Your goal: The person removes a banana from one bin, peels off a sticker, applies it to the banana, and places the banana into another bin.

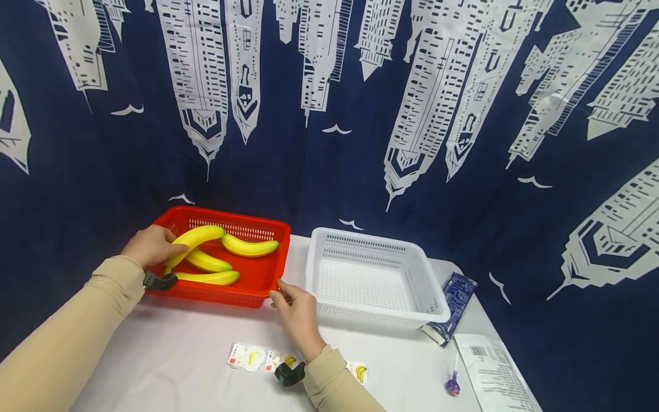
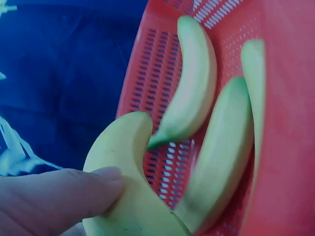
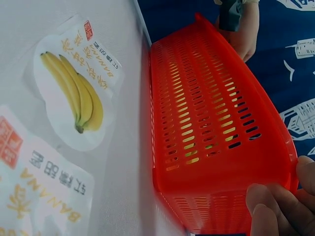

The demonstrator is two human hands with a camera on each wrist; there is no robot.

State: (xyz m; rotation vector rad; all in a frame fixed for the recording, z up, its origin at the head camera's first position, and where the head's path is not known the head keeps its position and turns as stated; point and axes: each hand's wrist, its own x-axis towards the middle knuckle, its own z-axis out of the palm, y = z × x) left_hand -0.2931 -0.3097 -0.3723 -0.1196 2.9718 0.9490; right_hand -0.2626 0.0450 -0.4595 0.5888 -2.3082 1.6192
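In the head view a red basket [image 1: 259, 289] holds several yellow bananas with green tips. My left hand [image 1: 154, 246] reaches over its left side and grips a banana [image 1: 202, 233] that lies above the others. The thumb presses on that banana [image 2: 118, 147] in the left wrist view; the fingers behind it are mostly hidden. My right hand [image 1: 297, 313] pinches the near right corner of the basket's rim, and its fingers [image 3: 275, 201] show there in the right wrist view. Other bananas lie at the basket's back right [image 1: 250, 246], middle [image 1: 208, 262] and front [image 1: 213, 278].
A white basket [image 1: 378, 317] stands to the right of the red one. Banana-print stickers [image 1: 247, 357] lie on the white table [image 1: 190, 355] in front. At the right are a dark blue packet [image 1: 455, 303], a purple lollipop [image 1: 453, 384] and a printed sheet [image 1: 496, 372].
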